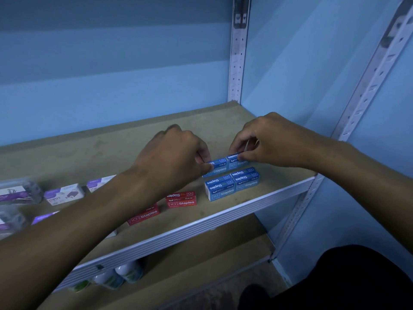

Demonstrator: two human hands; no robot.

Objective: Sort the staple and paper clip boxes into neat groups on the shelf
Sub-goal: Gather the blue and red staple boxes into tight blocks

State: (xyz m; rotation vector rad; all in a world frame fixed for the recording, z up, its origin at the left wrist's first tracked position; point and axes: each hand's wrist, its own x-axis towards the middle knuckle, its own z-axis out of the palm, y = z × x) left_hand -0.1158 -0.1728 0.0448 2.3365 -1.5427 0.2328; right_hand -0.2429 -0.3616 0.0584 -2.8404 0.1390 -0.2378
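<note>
Squaring blue cardboard staple boxes at shelf's three o'clock | left hand, right hand each pinched one | next likely: red boxes

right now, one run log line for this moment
phase: grouping | left hand: pinches rear-left blue staples box | right hand: pinches rear-right blue staples box | red staples boxes: ungrouped

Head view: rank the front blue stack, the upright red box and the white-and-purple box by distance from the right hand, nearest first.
1. Front blue stack: just below the right hand, toward the shelf's front edge.
2. Upright red box: farther left, near the front.
3. White-and-purple box: farthest, far left beyond the left forearm.
</note>
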